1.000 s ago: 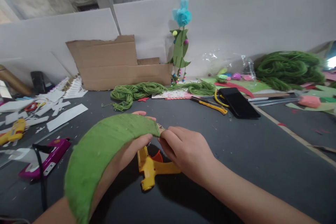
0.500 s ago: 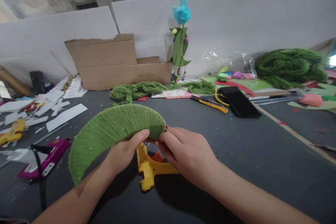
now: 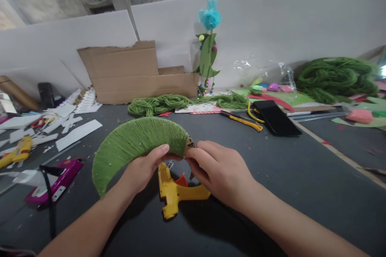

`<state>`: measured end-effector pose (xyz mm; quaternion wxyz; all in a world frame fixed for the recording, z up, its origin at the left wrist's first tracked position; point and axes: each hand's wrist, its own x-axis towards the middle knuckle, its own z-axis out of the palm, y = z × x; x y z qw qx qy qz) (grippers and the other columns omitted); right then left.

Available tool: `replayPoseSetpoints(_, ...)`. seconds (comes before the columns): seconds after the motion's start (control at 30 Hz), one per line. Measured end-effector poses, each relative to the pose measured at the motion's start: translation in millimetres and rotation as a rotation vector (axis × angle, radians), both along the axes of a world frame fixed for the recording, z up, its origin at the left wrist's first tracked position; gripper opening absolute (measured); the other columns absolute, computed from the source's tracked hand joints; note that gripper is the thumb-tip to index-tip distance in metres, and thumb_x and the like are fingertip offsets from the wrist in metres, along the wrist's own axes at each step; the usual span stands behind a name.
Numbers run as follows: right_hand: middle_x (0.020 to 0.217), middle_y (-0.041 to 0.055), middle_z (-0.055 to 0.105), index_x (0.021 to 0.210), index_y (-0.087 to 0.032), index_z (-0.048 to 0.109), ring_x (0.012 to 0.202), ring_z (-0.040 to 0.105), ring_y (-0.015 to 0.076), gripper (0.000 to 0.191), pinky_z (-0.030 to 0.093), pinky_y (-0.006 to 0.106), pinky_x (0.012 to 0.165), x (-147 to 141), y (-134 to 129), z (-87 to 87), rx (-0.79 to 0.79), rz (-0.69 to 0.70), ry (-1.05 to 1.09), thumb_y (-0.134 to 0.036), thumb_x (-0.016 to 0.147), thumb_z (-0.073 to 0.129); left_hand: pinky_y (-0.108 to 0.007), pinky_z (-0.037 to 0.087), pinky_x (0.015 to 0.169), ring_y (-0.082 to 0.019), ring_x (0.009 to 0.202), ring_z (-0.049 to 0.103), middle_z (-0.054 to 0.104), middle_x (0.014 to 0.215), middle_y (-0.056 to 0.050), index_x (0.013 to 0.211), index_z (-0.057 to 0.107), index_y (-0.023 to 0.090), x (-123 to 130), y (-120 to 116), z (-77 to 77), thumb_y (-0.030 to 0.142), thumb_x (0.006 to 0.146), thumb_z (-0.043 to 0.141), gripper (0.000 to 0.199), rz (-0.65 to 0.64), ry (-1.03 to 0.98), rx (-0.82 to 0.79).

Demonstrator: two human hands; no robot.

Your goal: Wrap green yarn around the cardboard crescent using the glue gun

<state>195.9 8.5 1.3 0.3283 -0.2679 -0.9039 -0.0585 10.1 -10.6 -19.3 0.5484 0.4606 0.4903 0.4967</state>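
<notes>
Forearms (image 3: 283, 209) angled inward, left hand (image 3: 143, 170) gripping — thumb (image 3: 161, 150) on top, right hand (image 3: 221, 166) pinching — fingers (image 3: 201, 157) curled

White partition panels (image 3: 271, 24) back the dark table (image 3: 301, 164).

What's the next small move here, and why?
Probably one more turn of yarn over the bare cardboard tip with the right hand, while the left hand steadies the crescent. Yarn covers the rest of the crescent's visible face, brown board shows at that end, and the right fingers are there. Any strand they hold is hidden.
</notes>
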Motion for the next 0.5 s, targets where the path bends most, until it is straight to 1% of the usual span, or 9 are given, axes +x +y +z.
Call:
replayPoseSetpoints(0.07,0.065,0.0029,0.056,0.075,-0.017,0.057,0.060,0.047,0.0134,0.020,0.033,0.023,0.054,1.3,0.1,0.9,-0.020,0.023,0.012,-0.017,0.086,0.041,-0.036,0.046,0.086,-0.024,0.091,0.063,0.072,0.088,-0.004,0.085,0.071,0.017,1.3,-0.2,2.1,0.034,0.076,0.054,0.026,-0.043,-0.093,0.003)
replayPoseSetpoints(0.1,0.066,0.0028,0.056,0.076,-0.017,0.058,0.061,0.047,0.0133,0.018,0.034,0.023,0.054,2.1,0.3,2.0,-0.055,0.046,0.027,-0.018,0.086,0.042,-0.036,0.046,0.085,-0.024,0.091,0.063,0.072,0.088,-0.005,0.084,0.072,0.016,1.6,-0.2,2.6,0.033,0.076,0.054,0.025,-0.061,-0.122,0.005)
replayPoseSetpoints(0.17,0.066,0.0020,0.055,0.075,-0.017,0.058,0.061,0.047,0.0126,0.015,0.034,0.023,0.055,3.6,1.1,5.3,-0.178,0.083,0.118,-0.019,0.083,0.046,-0.035,0.047,0.083,-0.024,0.091,0.062,0.072,0.088,-0.006,0.084,0.072,0.015,1.4,-0.1,3.0,0.031,0.076,0.054,0.025,-0.081,-0.139,0.006)
replayPoseSetpoints(0.2,0.065,0.0013,0.054,0.072,-0.017,0.058,0.060,0.046,0.0120,0.014,0.034,0.023,0.055,4.2,2.0,7.2,-0.270,0.074,0.195,-0.020,0.081,0.048,-0.035,0.047,0.082,-0.024,0.092,0.062,0.072,0.089,-0.006,0.084,0.072,0.015,0.9,0.0,2.8,0.031,0.076,0.054,0.026,-0.086,-0.136,0.009)
replayPoseSetpoints(0.27,0.063,-0.0002,0.053,0.068,-0.017,0.058,0.057,0.045,0.0110,0.012,0.034,0.022,0.054,4.7,5.3,10.7,-0.518,0.011,0.378,-0.020,0.078,0.051,-0.035,0.047,0.082,-0.025,0.092,0.062,0.072,0.091,-0.007,0.086,0.072,0.015,-0.6,0.2,2.1,0.032,0.076,0.054,0.027,-0.087,-0.110,0.008)
replayPoseSetpoints(0.33,0.062,-0.0016,0.053,0.069,-0.018,0.060,0.053,0.042,0.0098,0.010,0.032,0.022,0.050,4.6,9.8,13.0,-0.824,-0.044,0.538,-0.021,0.075,0.053,-0.035,0.047,0.082,-0.025,0.092,0.062,0.071,0.093,-0.007,0.089,0.071,0.015,-2.5,0.6,1.0,0.034,0.075,0.054,0.029,-0.099,-0.066,0.005)
replayPoseSetpoints(0.4,0.062,-0.0027,0.052,0.073,-0.018,0.062,0.048,0.036,0.0076,0.010,0.026,0.022,0.045,4.3,13.8,14.2,-1.120,-0.035,0.638,-0.025,0.073,0.055,-0.036,0.046,0.084,-0.025,0.093,0.062,0.071,0.096,-0.006,0.091,0.071,0.016,-4.3,1.1,0.0,0.035,0.075,0.053,0.030,-0.124,-0.016,0.015)
replayPoseSetpoints(0.43,0.061,-0.0033,0.051,0.074,-0.018,0.063,0.045,0.031,0.0064,0.011,0.021,0.021,0.043,4.2,15.2,14.5,-1.234,-0.018,0.671,-0.026,0.071,0.057,-0.036,0.045,0.086,-0.025,0.093,0.062,0.071,0.096,-0.006,0.092,0.071,0.016,-5.0,1.2,-0.2,0.036,0.075,0.053,0.031,-0.133,0.014,0.024)
replayPoseSetpoints(0.5,0.060,-0.0044,0.048,0.070,-0.017,0.061,0.043,0.023,0.0048,0.010,0.014,0.022,0.042,4.1,16.4,14.8,-1.383,0.008,0.722,-0.027,0.068,0.059,-0.037,0.044,0.089,-0.026,0.094,0.062,0.071,0.095,-0.006,0.089,0.071,0.017,-5.6,1.0,0.2,0.038,0.075,0.052,0.032,-0.124,0.092,0.040)
